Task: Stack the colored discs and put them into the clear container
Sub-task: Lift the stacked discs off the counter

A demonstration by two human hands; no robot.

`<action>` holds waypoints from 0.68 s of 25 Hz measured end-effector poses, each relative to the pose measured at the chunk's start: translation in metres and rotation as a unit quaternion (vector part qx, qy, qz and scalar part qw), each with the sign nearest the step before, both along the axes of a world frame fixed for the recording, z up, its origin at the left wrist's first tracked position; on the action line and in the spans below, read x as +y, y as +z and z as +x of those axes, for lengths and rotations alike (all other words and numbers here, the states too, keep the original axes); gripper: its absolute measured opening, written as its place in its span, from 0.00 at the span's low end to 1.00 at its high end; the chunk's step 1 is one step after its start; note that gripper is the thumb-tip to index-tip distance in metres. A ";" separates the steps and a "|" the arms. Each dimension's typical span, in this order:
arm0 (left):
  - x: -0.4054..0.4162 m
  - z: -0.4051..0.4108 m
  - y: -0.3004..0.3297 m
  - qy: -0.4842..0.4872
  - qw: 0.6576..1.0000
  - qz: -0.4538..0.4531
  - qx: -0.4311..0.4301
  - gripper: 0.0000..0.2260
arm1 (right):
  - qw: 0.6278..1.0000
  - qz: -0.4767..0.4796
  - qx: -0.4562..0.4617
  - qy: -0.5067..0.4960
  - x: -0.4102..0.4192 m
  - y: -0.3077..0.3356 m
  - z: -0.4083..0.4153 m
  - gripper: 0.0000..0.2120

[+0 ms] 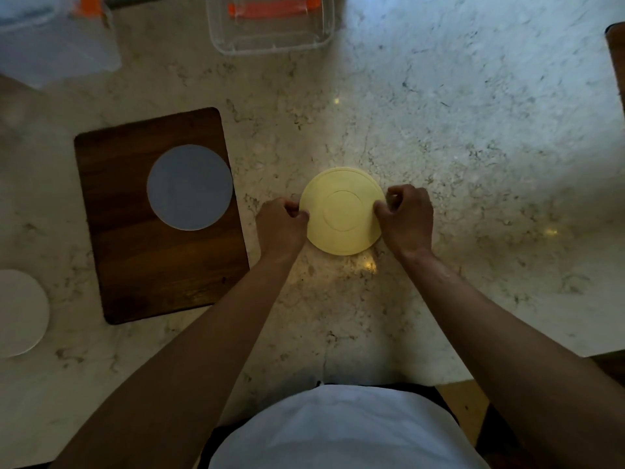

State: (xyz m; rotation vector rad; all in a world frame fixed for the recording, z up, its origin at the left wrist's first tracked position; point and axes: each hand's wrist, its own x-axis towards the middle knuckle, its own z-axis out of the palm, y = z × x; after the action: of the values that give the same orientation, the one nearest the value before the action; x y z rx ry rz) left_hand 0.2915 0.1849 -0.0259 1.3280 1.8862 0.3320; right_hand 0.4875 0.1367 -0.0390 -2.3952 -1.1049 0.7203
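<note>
A stack of pale yellow discs [341,211] lies on the marble counter in front of me, its edges slightly offset. My left hand [280,225] pinches the stack's left rim and my right hand [407,218] pinches its right rim. A grey-blue disc [190,187] rests on a dark wooden board [159,265] to the left. A white disc [20,313] sits at the far left edge. The clear container [270,45] with an orange-handled lid part stands at the top centre, apart from both hands.
A frosted plastic box [57,45] with an orange clip is at the top left. A dark wooden object [617,55] shows at the right edge. The counter's front edge runs near my body.
</note>
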 end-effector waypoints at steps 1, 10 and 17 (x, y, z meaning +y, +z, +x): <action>-0.002 0.001 0.000 -0.007 1.000 0.004 0.010 0.10 | 1.000 -0.006 -0.007 -0.004 -0.001 0.000 0.000 0.12; -0.006 0.018 0.005 0.073 0.994 -0.067 -0.041 0.11 | 0.990 -0.075 0.082 -0.083 0.016 0.018 -0.009 0.11; -0.011 0.016 0.017 0.152 0.972 -0.086 -0.158 0.18 | 0.978 -0.064 0.167 -0.110 0.009 0.034 -0.019 0.14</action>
State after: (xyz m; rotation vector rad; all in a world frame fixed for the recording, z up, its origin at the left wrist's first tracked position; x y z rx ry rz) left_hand 0.3071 0.1743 -0.0094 0.8167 1.7962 0.4921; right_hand 0.4686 0.1456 -0.0050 -2.3355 -0.6632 1.0909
